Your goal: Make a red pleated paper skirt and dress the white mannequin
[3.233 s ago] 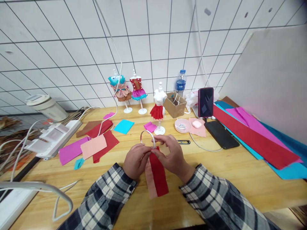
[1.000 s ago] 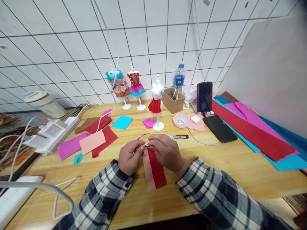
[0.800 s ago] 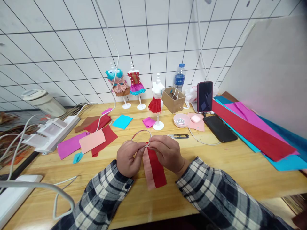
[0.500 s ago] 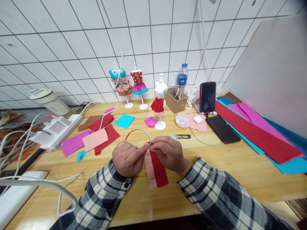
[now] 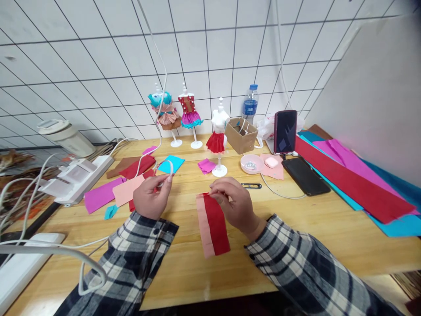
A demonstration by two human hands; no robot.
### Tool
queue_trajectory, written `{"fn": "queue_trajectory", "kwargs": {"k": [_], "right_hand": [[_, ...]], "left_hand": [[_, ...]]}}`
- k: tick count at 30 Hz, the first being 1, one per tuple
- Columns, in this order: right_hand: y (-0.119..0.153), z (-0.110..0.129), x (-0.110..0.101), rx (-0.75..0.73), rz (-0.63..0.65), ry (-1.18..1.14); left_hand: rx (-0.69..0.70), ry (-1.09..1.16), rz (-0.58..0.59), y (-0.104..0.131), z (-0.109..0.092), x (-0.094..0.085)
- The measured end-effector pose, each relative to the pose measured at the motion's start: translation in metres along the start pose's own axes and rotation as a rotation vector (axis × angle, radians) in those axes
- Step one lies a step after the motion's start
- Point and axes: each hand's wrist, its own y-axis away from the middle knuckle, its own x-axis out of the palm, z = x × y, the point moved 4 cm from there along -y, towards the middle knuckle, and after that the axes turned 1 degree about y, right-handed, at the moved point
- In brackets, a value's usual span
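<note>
My left hand [image 5: 151, 196] pinches a thin white curved strip [image 5: 170, 164], which arcs up beside the blue sheet [image 5: 172, 164]. To the right, my right hand [image 5: 234, 202] has its fingers pinched on the top edge of a red strip [image 5: 215, 226]. A pale pink strip [image 5: 205, 228] lies along the left side of the red one, and both hang down toward the tabletop. Behind the hands stands a small white mannequin [image 5: 220, 118] with a red pleated skirt [image 5: 215, 142]. Partly hidden behind my right hand are small snips [image 5: 251, 186].
Two dressed mannequins [image 5: 164, 109] stand at the back left, near a cardboard box [image 5: 241, 137] and bottle [image 5: 250, 105]. A pink dish [image 5: 251, 164] and phones [image 5: 305, 176] lie right of centre. Coloured sheets [image 5: 355, 180] cover the right; power strips [image 5: 75, 180] and cables lie left.
My left hand has moved left, away from my right hand, taking the white strip with it. My right hand has stayed nearly in place at the top of the red piece.
</note>
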Motion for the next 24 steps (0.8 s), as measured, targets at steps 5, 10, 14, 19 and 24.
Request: {"fn": "queue_trajectory", "kwargs": {"k": [5,10,14,19,24], "right_hand": [[0.005,-0.034,0.020,0.577,0.160,-0.392],[0.011,-0.040,0.027,0.691,0.222,-0.385],[0.008,-0.036,0.023,0.563,0.204,-0.176],[0.008,-0.032,0.025,0.464,0.194,-0.079],[0.009,-0.031,0.026,0.515,0.207,-0.099]], "left_hand": [[0.280,-0.281,0.383,-0.009,0.025,0.023],[0.117,-0.235,0.301,0.001,-0.007,0.019],[0.105,0.168,0.567,0.018,-0.046,0.027],[0.129,0.119,0.601,0.028,-0.061,0.032],[0.120,0.187,0.595,0.030,-0.063,0.031]]}}
